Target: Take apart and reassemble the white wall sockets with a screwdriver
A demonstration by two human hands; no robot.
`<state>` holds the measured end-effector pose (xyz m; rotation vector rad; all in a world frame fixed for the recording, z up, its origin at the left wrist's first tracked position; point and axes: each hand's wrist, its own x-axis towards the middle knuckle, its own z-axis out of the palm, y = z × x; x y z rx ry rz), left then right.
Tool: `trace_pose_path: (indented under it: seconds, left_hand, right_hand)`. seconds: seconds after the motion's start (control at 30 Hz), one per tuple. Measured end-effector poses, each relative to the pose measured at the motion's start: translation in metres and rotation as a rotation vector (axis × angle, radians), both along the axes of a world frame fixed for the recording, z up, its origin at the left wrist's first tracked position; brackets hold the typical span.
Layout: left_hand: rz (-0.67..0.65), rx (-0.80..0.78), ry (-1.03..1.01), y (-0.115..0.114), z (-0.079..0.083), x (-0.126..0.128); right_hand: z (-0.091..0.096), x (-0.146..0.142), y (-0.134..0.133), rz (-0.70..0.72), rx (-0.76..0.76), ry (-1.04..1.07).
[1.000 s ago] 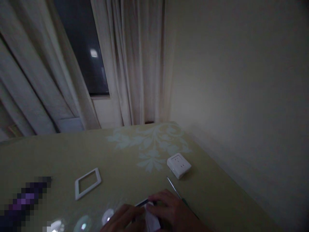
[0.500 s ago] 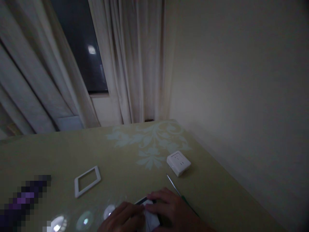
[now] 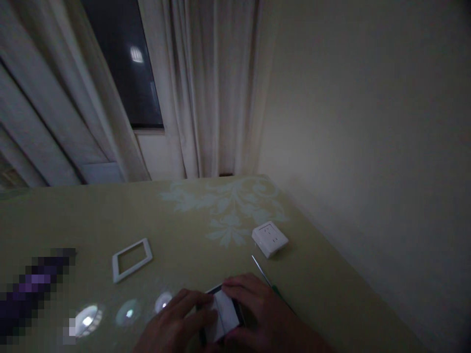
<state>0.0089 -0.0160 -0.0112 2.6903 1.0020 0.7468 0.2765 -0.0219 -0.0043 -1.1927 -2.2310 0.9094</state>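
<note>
At the bottom of the head view lies a wall switch (image 3: 225,309) with two white rocker panels and a dark border. My left hand (image 3: 180,316) grips its left side, with fingertips resting on the white face. Around the top and right edges, my right hand (image 3: 255,306) has its fingers curled; part of the switch is hidden under both hands. Just beyond the right hand is a screwdriver (image 3: 262,269) with a metal shaft and green handle, the handle's end partly covered by the arm.
A white socket box (image 3: 270,239) sits on the table at the right, near the wall (image 3: 360,147). To the left lies a white rectangular cover frame (image 3: 115,268). A blurred-out dark purple object (image 3: 33,289) is at the far left. Curtains (image 3: 206,88) hang behind the table (image 3: 73,215).
The view has tipped down slightly, so everything sits higher in the picture. My left hand's fingers have spread a little and more of the switch's white face shows.
</note>
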Motion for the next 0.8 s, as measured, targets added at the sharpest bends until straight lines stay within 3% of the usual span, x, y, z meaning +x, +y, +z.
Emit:
trace_pose_path:
  seconds: [0.17, 0.3, 0.5, 0.63, 0.8]
  left_hand:
    - [0.081, -0.166, -0.014, -0.007, 0.008, 0.004]
    - [0.105, -0.323, -0.160, -0.006, 0.014, 0.006]
    - [0.270, -0.499, -0.420, 0.005, 0.001, 0.009]
    - [0.315, -0.672, -0.390, 0.002, -0.004, 0.011]
    - [0.287, -0.816, -0.320, 0.003, 0.007, 0.012]
  right_hand:
    - [0.004, -0.002, -0.001, -0.008, -0.018, -0.034]
    - [0.007, -0.002, 0.000, 0.002, -0.014, -0.076]
    - [0.009, 0.000, -0.001, 0.010, -0.015, -0.100]
    - [0.009, 0.001, -0.003, 0.014, -0.016, -0.067]
    - [0.007, 0.001, -0.003, -0.009, 0.003, -0.059]
